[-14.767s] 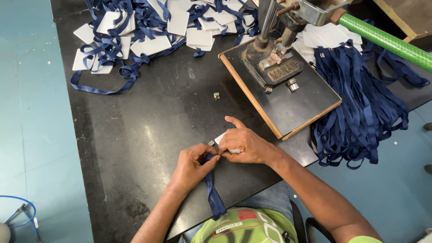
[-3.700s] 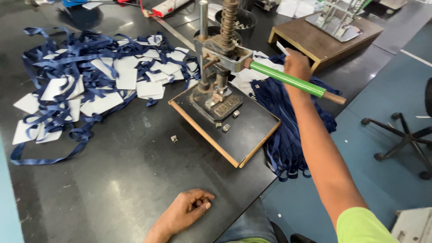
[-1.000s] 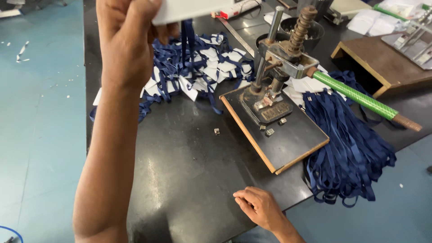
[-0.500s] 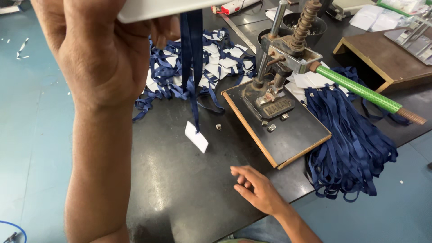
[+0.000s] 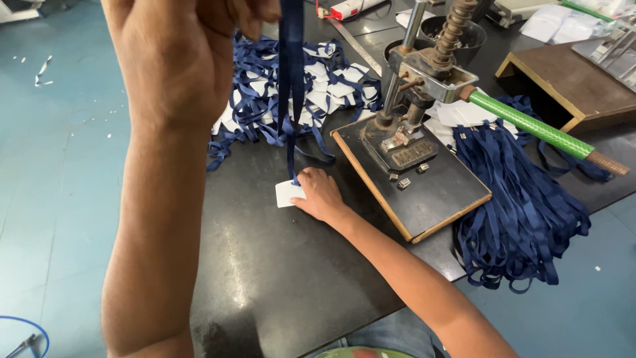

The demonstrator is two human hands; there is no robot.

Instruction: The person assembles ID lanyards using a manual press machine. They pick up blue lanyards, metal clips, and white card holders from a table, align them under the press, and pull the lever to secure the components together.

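The navy blue woven lanyard strap (image 5: 290, 86) looks light, limp and easy to pinch anywhere; the left hand (image 5: 189, 50) holds it closed-fisted high above the black tabletop (image 5: 265, 265). The right hand (image 5: 321, 193) presses flat, fingers loosely spread, on its small white card (image 5: 286, 193) near the tabletop's middle.

bare tabletop (image 5: 265, 265) near, press (image 5: 414, 142) blocks right

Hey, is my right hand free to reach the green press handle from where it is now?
Probably yes. The right hand rests on the white card beside the press; it grips nothing visibly, and open table lies toward the green handle, which nothing covers.
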